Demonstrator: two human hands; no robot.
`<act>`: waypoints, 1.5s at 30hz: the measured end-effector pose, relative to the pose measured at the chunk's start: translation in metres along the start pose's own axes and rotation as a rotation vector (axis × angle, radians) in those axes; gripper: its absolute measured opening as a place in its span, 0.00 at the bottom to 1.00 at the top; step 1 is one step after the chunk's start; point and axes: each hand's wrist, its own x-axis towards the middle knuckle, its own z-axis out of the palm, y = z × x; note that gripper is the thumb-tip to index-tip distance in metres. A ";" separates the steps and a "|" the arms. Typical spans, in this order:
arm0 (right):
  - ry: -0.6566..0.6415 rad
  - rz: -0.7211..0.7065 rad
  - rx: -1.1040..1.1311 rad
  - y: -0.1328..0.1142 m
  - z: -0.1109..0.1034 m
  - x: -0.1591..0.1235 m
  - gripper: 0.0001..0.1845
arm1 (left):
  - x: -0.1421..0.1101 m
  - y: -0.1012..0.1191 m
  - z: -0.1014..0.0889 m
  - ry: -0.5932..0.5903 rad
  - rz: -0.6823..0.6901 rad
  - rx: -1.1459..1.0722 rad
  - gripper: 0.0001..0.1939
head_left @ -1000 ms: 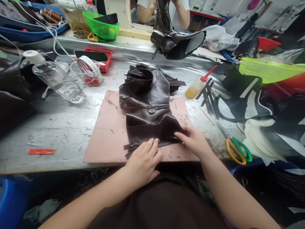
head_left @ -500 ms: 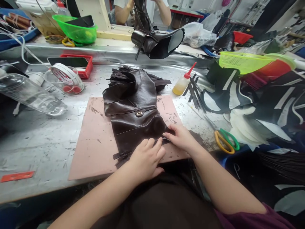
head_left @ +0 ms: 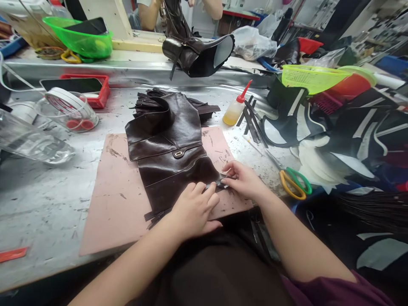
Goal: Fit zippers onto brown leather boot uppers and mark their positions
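A dark brown leather boot upper [head_left: 162,170] with a small gold buckle lies spread on a pink board [head_left: 102,204]. My left hand [head_left: 197,208] rests on its near edge, fingers bent and a little apart, thumb out to the side. At the near right corner, my right hand [head_left: 245,180] pinches the leather edge between thumb and fingers. A small pale underside shows between the two hands. Dark strips bunch behind the upper [head_left: 149,102], and more stick out near my left wrist.
Right of the board are a glue bottle [head_left: 235,108] with red nozzle, dark strips [head_left: 251,123], scissors [head_left: 291,182] and stacked leather pieces [head_left: 283,127]. Left stand a plastic bottle [head_left: 35,136], a tape roll [head_left: 68,104] and a red tray [head_left: 103,91]. Behind, another person's arms flank a boot [head_left: 197,55].
My view has shifted, so the bench items sit further left. My right hand has lifted and turned the leather corner slightly, showing its pale underside. My left hand stays on the edge.
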 end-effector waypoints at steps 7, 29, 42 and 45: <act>0.019 -0.033 -0.145 -0.004 0.001 -0.001 0.09 | 0.007 0.002 0.003 0.048 -0.054 0.042 0.40; -0.063 -0.079 -0.260 -0.013 -0.009 0.000 0.08 | 0.019 0.001 -0.002 0.072 -0.030 -0.027 0.23; 0.132 -0.141 -0.290 -0.019 -0.001 -0.035 0.05 | 0.038 -0.003 -0.013 0.078 0.083 0.195 0.11; 0.180 -0.013 -0.420 0.004 -0.031 -0.040 0.05 | 0.036 -0.006 -0.013 0.086 0.108 0.169 0.10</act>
